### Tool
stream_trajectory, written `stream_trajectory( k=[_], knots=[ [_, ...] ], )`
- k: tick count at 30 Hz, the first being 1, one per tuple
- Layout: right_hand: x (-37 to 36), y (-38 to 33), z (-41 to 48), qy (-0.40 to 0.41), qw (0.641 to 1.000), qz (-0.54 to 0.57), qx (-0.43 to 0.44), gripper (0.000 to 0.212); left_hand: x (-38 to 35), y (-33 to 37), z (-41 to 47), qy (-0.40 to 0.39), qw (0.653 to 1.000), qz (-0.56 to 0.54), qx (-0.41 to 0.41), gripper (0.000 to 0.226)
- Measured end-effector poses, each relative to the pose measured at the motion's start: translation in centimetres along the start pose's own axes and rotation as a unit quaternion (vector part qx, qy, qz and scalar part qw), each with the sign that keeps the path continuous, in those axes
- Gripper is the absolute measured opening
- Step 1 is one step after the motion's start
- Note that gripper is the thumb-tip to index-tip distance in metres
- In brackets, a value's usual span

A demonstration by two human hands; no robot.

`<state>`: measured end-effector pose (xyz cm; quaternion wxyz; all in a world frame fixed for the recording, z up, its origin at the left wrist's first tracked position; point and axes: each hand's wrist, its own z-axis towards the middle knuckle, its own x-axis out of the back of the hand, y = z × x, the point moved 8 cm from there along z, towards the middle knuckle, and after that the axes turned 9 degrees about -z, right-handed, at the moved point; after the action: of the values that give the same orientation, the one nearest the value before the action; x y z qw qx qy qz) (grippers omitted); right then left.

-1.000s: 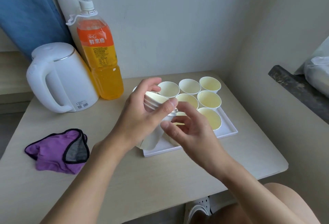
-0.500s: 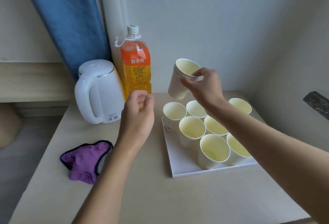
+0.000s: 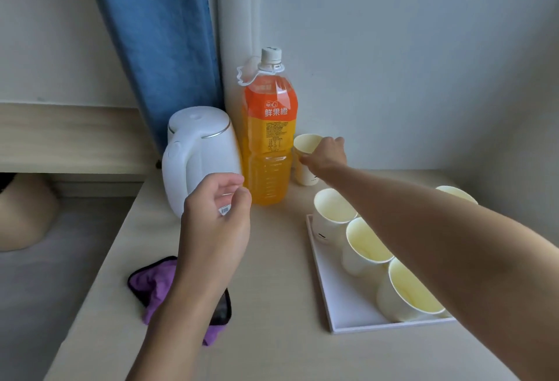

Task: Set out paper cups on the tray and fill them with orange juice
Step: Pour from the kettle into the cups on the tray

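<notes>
Nearest to me is the pale wooden table (image 3: 272, 350), with both my forearms reaching out over it. On the left my purple cloth (image 3: 157, 283) lies crumpled, partly under my left wrist as I see it. On the right sits the white tray (image 3: 322, 277), its long side running away from me. Upright cups (image 3: 367, 241) stand on it in a row touching one another, their pale yellow insides showing. My right forearm crosses above the tray and hides part of it, and the rim of one more cup peeks out beyond the arm.

My left hand (image 3: 216, 223) hangs above the table to the left of the tray, fingers loosely curled toward the thumb and gripping nothing. Right behind it stands the white kettle (image 3: 199, 150), handle turned toward me.

Just beside the kettle, on its right, stands the juice bottle (image 3: 269, 138), white cap on and orange juice inside. Farther back, my right hand (image 3: 326, 153) is stretched out to a paper cup (image 3: 307, 146) that stands off the tray, just right of the bottle and near the wall (image 3: 393, 47). I pinch its rim, thumb on the near side and fingers over the far side. I cannot tell whether its base rests on the table. A blue curtain (image 3: 157, 32) hangs behind the kettle.
</notes>
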<state>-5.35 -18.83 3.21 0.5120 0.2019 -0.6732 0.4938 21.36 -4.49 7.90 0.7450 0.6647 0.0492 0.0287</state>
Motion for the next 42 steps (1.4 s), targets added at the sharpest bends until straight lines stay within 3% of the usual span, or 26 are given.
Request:
stream_trajectory(
  k=[5, 8, 10, 12, 14, 16, 19, 22, 25, 27, 30, 32, 42],
  knots=[
    [-1.1, 0.0, -0.1, -0.068, 0.997, -0.029, -0.019, 0.06, 1.5, -0.2, 0.8, 0.019, 1.0, -0.006, -0.001, 0.015],
    [1.6, -0.1, -1.5, 0.016, 0.999, 0.006, -0.035, 0.044, 3.2, -0.3, 2.1, 0.06, 0.998, 0.006, -0.014, 0.018],
    [4.1, -0.5, -4.4, 0.098, 0.989, 0.108, -0.029, 0.038, 4.5, -0.3, 3.2, 0.095, 0.995, 0.022, -0.026, 0.021],
    [5.5, -1.8, -8.5, 0.13, 0.973, 0.192, 0.007, 0.031, 5.6, -0.7, 4.6, 0.123, 0.991, 0.039, -0.026, 0.027],
    [4.8, -4.0, -12.1, 0.079, 0.966, 0.241, 0.054, 0.024, 6.2, -1.4, 5.7, 0.136, 0.989, 0.06, -0.014, 0.037],
    [2.5, -6.6, -15.1, -0.046, 0.955, 0.281, 0.079, 0.02, 6.2, -2.7, 6.3, 0.116, 0.991, 0.061, 0.029, 0.049],
    [-0.4, -10.2, -18.2, -0.193, 0.93, 0.303, 0.084, 0.036, 5.4, -4.1, 5.9, 0.062, 0.994, 0.024, 0.085, 0.052],
    [-1.8, -12.6, -18.7, -0.243, 0.916, 0.314, 0.05, 0.054, 4.3, -3.8, 5.2, 0.046, 0.994, 0.026, 0.093, 0.034],
    [-2.4, -13.0, -18.7, -0.27, 0.894, 0.358, -0.003, 0.029, 3.1, -3.6, 4.0, 0.028, 0.995, 0.039, 0.087, 0.019],
    [-2.1, -12.5, -18.7, -0.261, 0.889, 0.376, -0.015, 0.018, 3.0, -3.6, 3.2, 0.021, 0.995, 0.053, 0.081, 0.026],
    [-2.3, -11.5, -18.4, -0.234, 0.91, 0.341, -0.037, 0.029, 3.7, -3.2, 2.2, 0.027, 0.994, 0.067, 0.082, 0.039],
    [-2.1, -11.0, -18.7, -0.213, 0.916, 0.335, -0.055, 0.025, 4.1, -3.0, 1.9, 0.043, 0.994, 0.07, 0.068, 0.043],
    [3.0, -6.5, -21.5, -0.126, 0.924, 0.358, -0.038, 0.014, 5.5, -1.3, 0.1, 0.117, 0.992, -0.016, 0.036, 0.029]
  ],
)
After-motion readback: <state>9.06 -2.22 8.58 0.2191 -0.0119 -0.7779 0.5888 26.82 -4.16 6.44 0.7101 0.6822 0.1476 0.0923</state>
